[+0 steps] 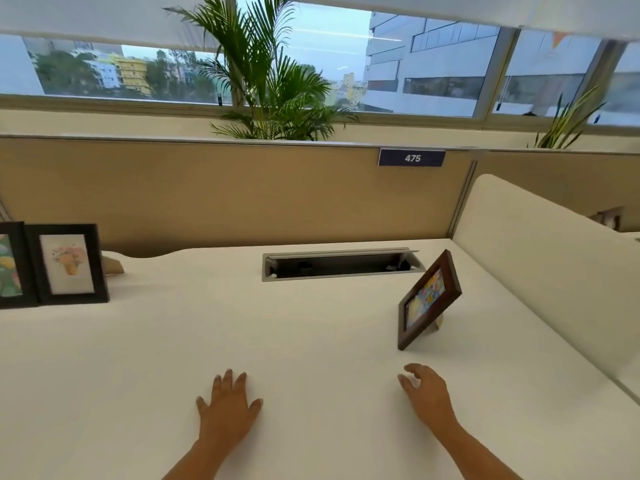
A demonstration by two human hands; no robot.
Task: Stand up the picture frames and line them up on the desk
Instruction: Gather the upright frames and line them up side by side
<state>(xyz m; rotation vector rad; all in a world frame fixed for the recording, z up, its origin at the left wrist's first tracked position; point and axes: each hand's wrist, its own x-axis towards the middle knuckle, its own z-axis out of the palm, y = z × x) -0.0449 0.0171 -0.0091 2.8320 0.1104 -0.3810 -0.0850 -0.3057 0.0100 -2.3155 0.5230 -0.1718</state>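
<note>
Head camera view, looking down over a cream-white desk [311,341]. Both hands hold nothing. The left hand [227,407] lies flat on the desk with its fingers straight. The right hand [424,393] is relaxed, with its fingers loosely curled, just in front of a brown wooden picture frame with a colourful print [429,299].

That frame stands propped on its back stand at the right of the desk, turned sideways to the left. Two frames stand upright side by side at the far left: a black frame with a flower-vase print [67,265] and a second black frame [10,266]. The brown one is well apart from them.

The step in hand is probably bringing the brown frame into that row. It would be best gripped by both side edges, carried with the stand left open, set just beside the flower-vase frame and squared to face front.

The second black frame is cut off by the left edge. The brown frame's stand is mostly hidden behind it, and its print is too blurred to make out.
</note>
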